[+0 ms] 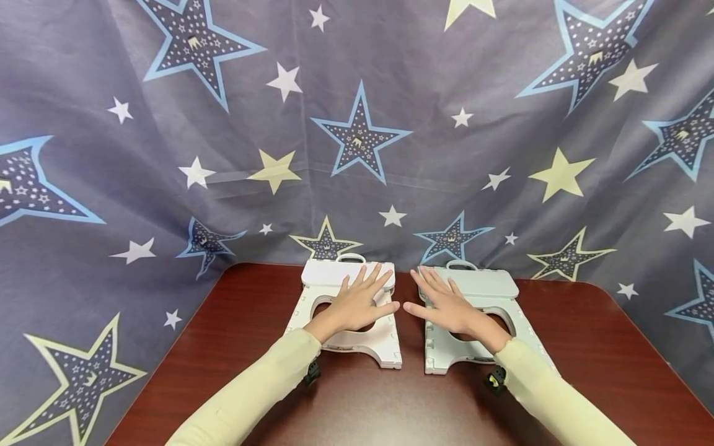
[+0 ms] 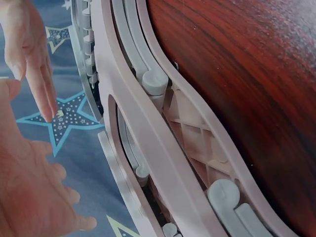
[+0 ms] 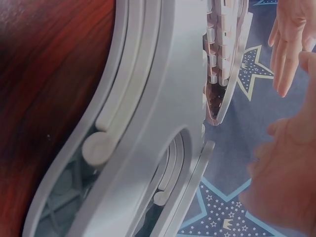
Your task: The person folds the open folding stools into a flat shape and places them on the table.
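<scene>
Two folded step stools lie flat, side by side. The left one, pinkish white [image 1: 385, 337], has a handle loop at its far end and an oval cut-out. Its twin on the right is pale grey-green [image 1: 440, 350]. Over the pinkish stool is my left hand [image 1: 354, 306], fingers straight and spread, holding nothing. My right hand [image 1: 449, 306] is likewise spread above the grey-green stool, its thumb pointing toward the left thumb. Both wrist views show the hands raised off the stools; the grey plastic links [image 2: 155, 81] inside the folded legs are visible.
The stools rest on a dark red-brown wooden table [image 1: 357, 409] with rounded far corners. Behind it hangs a grey-blue star-patterned cloth [image 1: 424, 186], which also runs along the sides. Each wrist bears a small black camera mount [image 1: 495, 379].
</scene>
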